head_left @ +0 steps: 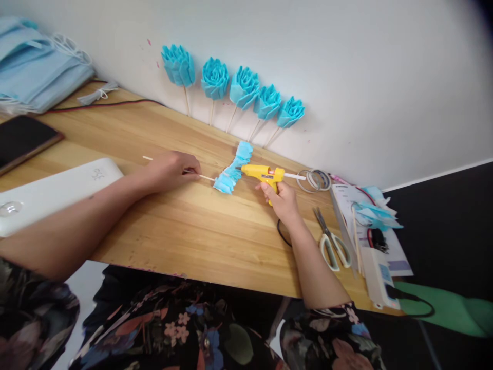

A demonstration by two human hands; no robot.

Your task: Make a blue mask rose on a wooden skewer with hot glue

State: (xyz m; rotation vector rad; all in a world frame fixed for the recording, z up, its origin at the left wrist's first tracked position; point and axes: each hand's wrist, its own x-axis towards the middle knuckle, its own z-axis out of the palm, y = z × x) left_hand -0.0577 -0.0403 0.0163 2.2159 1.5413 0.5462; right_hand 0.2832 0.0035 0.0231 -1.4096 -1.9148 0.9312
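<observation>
My left hand (pixel 175 169) is closed around a thin wooden stick (pixel 207 178), whose right end meets the lower left end of a crumpled light-blue strip (pixel 228 178). The strip lies on the wooden table (pixel 185 221) and bends up toward the wall. In my right hand (pixel 281 198) is a yellow glue gun (pixel 262 172), held by its handle, with a pale glue stick out of its back. Its nozzle points left and is at the strip; whether they touch I cannot tell. Several blue paper flowers (pixel 244 88) on sticks lean against the wall behind.
Scissors (pixel 331 244), tape rolls (pixel 319 180) and a white power strip (pixel 379 277) are at the right, beside papers with blue scraps (pixel 375 215). At the left are a phone (pixel 25 139), a white box-like object (pixel 77 185) and stacked blue masks (pixel 42 67).
</observation>
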